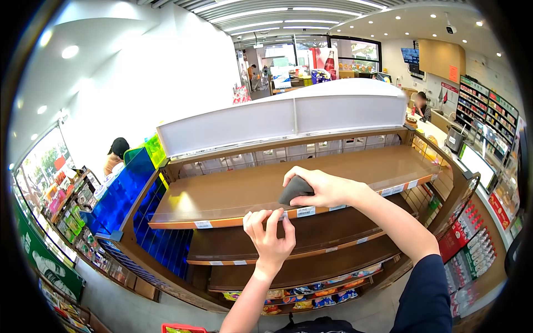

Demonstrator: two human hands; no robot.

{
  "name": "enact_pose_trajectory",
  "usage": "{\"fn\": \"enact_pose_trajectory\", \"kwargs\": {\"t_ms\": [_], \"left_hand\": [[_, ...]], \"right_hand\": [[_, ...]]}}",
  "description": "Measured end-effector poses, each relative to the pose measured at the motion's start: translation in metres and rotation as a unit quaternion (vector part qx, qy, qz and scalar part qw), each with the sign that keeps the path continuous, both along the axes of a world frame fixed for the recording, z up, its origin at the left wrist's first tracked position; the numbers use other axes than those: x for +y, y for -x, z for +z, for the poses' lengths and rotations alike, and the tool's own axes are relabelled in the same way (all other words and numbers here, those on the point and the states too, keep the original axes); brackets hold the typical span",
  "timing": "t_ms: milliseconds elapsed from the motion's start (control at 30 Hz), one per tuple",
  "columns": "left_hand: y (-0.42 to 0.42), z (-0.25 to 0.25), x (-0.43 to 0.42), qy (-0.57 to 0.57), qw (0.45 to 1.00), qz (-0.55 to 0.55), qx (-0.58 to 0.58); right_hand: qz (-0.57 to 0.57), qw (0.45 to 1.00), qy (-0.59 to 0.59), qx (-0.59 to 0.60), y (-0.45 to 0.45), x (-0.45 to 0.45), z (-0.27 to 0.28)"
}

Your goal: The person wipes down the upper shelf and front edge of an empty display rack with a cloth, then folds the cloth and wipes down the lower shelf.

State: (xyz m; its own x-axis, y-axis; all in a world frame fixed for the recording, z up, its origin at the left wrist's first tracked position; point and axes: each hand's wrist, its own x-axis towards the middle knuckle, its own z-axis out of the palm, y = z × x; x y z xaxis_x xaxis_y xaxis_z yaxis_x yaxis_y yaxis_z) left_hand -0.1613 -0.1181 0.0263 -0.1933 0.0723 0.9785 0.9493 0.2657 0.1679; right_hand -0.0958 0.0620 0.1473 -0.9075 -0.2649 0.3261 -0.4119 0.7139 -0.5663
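Observation:
My right hand [319,187] is closed around a folded dark grey cloth [294,190], just above the front edge of the brown top shelf [239,188]. Lower and to the left, my left hand [269,236] has its fingers curled at the shelf's front strip. Its thumb and forefinger come together beside a small pale label, and I cannot make out what they pinch. A white price label [306,211] sits on the strip to the right of these fingertips, and another price label [204,224] is farther left.
Two lower brown shelves [266,275] stand beneath, with bagged snacks [325,301] at the bottom. A blue translucent panel [125,191] flanks the left end. Bottled drinks [472,244] stand at right. One person [115,154] is at left, another [422,105] behind the counter.

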Motion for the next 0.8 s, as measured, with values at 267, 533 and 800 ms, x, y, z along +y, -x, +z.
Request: {"fn": "enact_pose_trajectory", "kwargs": {"t_ms": [267,533,800], "left_hand": [[-0.004,-0.002,0.0,0.037,0.999,0.016,-0.024],[-0.018,-0.001,0.015,0.068,0.997,-0.02,-0.011],[-0.015,-0.007,0.021,0.039,0.999,-0.03,-0.019]], "right_hand": [[-0.017,1.0,-0.011,-0.015,-0.008,0.003,0.003],[-0.022,1.0,-0.003,-0.013,-0.009,0.009,-0.003],[-0.036,0.999,-0.02,0.004,-0.017,0.012,0.0]]}}
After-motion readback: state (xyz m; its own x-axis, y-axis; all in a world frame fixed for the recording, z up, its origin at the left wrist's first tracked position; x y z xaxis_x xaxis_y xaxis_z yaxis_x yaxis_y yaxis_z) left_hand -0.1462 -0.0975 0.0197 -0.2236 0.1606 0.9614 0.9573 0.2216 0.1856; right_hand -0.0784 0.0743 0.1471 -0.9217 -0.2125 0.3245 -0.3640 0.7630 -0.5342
